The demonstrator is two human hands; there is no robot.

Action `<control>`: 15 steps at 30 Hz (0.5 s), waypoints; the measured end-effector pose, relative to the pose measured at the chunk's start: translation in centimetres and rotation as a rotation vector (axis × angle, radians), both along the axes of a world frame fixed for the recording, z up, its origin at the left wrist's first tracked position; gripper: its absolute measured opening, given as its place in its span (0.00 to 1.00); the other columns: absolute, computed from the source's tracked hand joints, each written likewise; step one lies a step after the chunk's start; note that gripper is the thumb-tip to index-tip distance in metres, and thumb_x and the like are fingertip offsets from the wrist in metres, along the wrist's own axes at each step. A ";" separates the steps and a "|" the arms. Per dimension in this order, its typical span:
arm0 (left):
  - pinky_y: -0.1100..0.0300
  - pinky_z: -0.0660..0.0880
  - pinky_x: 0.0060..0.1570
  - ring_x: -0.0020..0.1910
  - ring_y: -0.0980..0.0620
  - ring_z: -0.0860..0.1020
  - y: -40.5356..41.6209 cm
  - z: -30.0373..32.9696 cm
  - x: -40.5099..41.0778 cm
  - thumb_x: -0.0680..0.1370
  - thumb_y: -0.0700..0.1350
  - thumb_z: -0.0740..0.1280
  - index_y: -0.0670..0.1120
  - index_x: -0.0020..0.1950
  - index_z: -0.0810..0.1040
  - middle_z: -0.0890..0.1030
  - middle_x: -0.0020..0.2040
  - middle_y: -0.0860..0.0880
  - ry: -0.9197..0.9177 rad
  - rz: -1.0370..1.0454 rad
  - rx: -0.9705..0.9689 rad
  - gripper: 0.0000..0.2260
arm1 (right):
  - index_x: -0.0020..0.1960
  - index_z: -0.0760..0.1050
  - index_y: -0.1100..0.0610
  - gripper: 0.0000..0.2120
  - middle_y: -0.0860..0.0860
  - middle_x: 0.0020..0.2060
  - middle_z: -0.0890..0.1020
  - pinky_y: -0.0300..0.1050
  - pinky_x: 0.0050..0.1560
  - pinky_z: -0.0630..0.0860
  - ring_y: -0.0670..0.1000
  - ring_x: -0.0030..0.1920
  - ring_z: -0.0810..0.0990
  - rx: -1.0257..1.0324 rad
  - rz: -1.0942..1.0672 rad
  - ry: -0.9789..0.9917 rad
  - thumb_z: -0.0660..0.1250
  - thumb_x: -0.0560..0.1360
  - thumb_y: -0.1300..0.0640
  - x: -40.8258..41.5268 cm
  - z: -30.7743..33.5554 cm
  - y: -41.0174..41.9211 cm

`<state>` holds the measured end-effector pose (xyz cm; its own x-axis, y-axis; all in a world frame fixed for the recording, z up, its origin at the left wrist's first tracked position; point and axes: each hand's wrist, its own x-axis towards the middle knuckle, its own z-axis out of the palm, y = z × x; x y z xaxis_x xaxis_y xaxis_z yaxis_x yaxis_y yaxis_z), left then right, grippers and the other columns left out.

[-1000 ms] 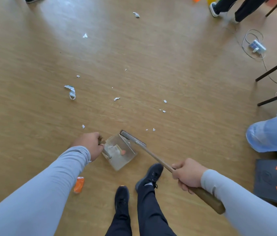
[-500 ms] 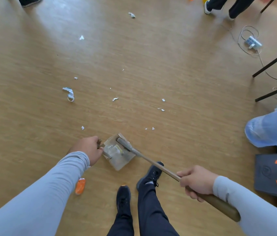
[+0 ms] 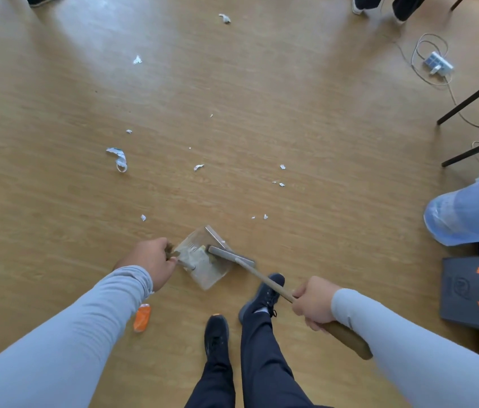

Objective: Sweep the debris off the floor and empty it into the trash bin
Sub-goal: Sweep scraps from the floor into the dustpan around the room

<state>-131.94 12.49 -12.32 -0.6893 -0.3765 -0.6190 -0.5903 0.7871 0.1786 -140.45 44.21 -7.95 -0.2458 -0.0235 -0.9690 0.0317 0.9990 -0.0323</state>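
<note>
Your left hand (image 3: pixel 148 262), in the lower centre of the frame, curls its fingers around the short handle of the dustpan (image 3: pixel 203 260) and holds it against the floor (image 3: pixel 320 142). Your right hand (image 3: pixel 316 303), lower right of centre, grips the wooden handle of the broom (image 3: pixel 264 279) with all fingers closed around it. The handle runs diagonally from the lower right up to the left, and its grey head lies over the right part of the dustpan, touching it. Inside the pan you can see some pale material, but it is too blurred to tell what it is.

Both your arms wear light grey sleeves. Your two dark shoes stand just below the dustpan, the right one (image 3: pixel 262 297) very near to the broom handle.

The debris (image 3: pixel 118 158) is spread on the floor above the dustpan: small white scraps just above the pan on both sides, more in the middle of the frame, one bigger curled strip at middle left, and a few pieces near the upper edge. An orange piece (image 3: pixel 141 318) lies on the floor below your left forearm.

At the right edge, a bin lined with a blue plastic bag (image 3: pixel 467 213) stands well apart from the dustpan. Below it is a dark bag with orange straps (image 3: pixel 473 293). In the upper right, a white power strip (image 3: pixel 438 62) with its cable lies beside dark furniture legs (image 3: pixel 473 95).
</note>
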 end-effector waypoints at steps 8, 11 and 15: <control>0.57 0.76 0.45 0.44 0.49 0.78 0.1 0.6 0.0 0.80 0.51 0.64 0.50 0.59 0.76 0.81 0.48 0.52 -0.001 -0.012 0.006 0.10 | 0.64 0.78 0.54 0.17 0.52 0.29 0.79 0.44 0.39 0.79 0.51 0.28 0.76 0.028 -0.045 0.119 0.61 0.76 0.59 -0.4 2.3 2.3; 0.56 0.78 0.47 0.46 0.49 0.79 0.0 0.5 0.7 0.79 0.52 0.65 0.51 0.59 0.77 0.82 0.50 0.51 -0.013 -0.007 -0.004 0.10 | 0.59 0.80 0.57 0.15 0.54 0.33 0.83 0.46 0.38 0.81 0.55 0.32 0.81 0.076 -0.001 0.168 0.61 0.75 0.61 -0.9 0.0 0.9; 0.53 0.79 0.49 0.47 0.49 0.80 0.6 -0.2 1.2 0.79 0.53 0.64 0.53 0.58 0.76 0.82 0.49 0.52 -0.013 0.010 -0.010 0.10 | 0.41 0.73 0.54 0.05 0.52 0.35 0.80 0.43 0.31 0.75 0.54 0.35 0.81 0.111 0.191 0.139 0.66 0.72 0.63 0.7 -2.4 -1.6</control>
<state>-130.78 13.06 -12.51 -0.6772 -0.3896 -0.6242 -0.6008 0.7826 0.1634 -139.73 42.58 -10.35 -0.3779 0.0223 -0.9256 -0.1549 0.9841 0.0869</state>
